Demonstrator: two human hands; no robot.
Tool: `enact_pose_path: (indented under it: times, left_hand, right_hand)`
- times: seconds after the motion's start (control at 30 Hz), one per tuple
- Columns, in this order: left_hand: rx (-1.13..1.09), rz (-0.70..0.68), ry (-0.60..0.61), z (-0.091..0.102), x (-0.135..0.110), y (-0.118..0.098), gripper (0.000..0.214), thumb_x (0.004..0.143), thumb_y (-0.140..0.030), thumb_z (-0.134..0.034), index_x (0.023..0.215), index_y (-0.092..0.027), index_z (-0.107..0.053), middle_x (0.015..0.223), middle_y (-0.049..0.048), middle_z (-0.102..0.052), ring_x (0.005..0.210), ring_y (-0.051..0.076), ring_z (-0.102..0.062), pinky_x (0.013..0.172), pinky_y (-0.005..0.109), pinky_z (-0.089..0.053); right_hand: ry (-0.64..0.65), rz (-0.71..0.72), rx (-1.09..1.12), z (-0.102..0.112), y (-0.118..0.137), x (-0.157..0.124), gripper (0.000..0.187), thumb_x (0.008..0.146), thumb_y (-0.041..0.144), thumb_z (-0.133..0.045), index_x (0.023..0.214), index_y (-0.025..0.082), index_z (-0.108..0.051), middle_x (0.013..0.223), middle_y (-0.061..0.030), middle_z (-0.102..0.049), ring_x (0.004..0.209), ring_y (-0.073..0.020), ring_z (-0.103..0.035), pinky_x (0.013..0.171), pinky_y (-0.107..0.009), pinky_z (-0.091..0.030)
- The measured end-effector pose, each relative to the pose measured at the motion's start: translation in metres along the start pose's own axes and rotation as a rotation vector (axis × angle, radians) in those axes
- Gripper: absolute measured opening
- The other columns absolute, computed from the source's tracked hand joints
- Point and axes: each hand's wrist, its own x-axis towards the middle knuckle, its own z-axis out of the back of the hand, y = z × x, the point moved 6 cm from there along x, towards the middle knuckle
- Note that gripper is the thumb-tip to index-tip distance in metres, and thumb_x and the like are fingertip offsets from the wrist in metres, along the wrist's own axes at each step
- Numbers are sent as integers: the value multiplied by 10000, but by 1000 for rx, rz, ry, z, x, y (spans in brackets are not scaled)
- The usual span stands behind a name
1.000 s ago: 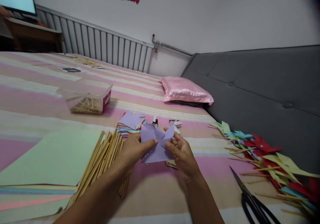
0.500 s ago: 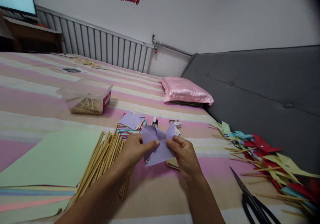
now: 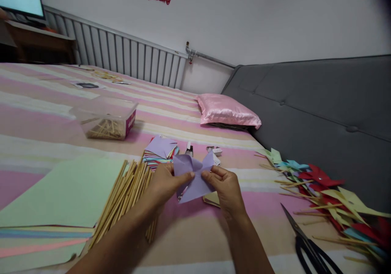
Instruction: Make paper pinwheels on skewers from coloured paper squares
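Between my two hands is a purple paper pinwheel (image 3: 198,188), with some corners folded toward its middle. My left hand (image 3: 166,184) pinches its left side, thumb resting near the centre. On the right side, my right hand (image 3: 224,188) grips the paper between thumb and fingers, its thumb also close to the centre. Just behind the hands lies a stack of cut paper squares (image 3: 160,147), a purple one on top. A stapler (image 3: 189,148) sits partly hidden behind the pinwheel. Wooden sticks (image 3: 125,196) lie in a bundle beside my left forearm.
Large coloured paper sheets (image 3: 64,192) lie at left, below a clear plastic box (image 3: 106,119) of short sticks. Black-handled scissors (image 3: 308,241) rest at front right, near a pile of finished pinwheels (image 3: 320,176). A pink pillow (image 3: 227,109) lies by the grey headboard (image 3: 314,95).
My right thumb has slid slightly left toward the pinwheel's centre. Otherwise the hands and paper stay nearly in place.
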Motion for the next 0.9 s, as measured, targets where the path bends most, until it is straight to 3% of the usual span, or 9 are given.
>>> enact_pose_path:
  times: [0.33,0.47,0.7,0.8,0.9]
  left_hand:
    - [-6,34,-3,-3,-8,-9,231,528,-192,-699,747,-124,-730,691,67,-715,606,187,-621,663,335,-495]
    - [-7,34,6,-6,-11,-12,255,540,-180,-686,784,-128,-737,710,70,-718,643,202,-635,657,328,-492]
    - [-52,3,63,-10,-9,-10,214,536,-175,-707,743,-142,-748,615,54,-693,588,197,-616,575,289,-470]
    - [-60,-1,19,-6,-9,-11,167,554,-189,-717,716,-160,-742,610,46,-688,600,202,-617,581,287,-464]
    - [-88,-3,-119,6,-9,-14,132,564,-198,-731,688,-156,-727,646,44,-701,594,182,-607,564,260,-439]
  right_hand:
    - [26,35,-12,2,-6,3,337,648,366,-772,900,153,-705,681,-43,-727,566,-158,-648,551,-241,-508]
    - [-32,89,-24,9,-4,5,344,670,385,-750,914,145,-709,738,-43,-724,588,-136,-623,583,-238,-493]
    - [-96,88,-41,12,-2,6,327,653,364,-765,880,134,-719,617,-17,-687,508,-104,-545,516,-215,-433]
    - [-125,112,-54,12,0,5,427,660,362,-762,1017,145,-673,690,-31,-713,589,-135,-610,576,-238,-467]
    - [-207,284,-117,14,11,0,459,696,314,-740,1116,179,-613,863,-51,-719,777,-176,-658,694,-276,-497]
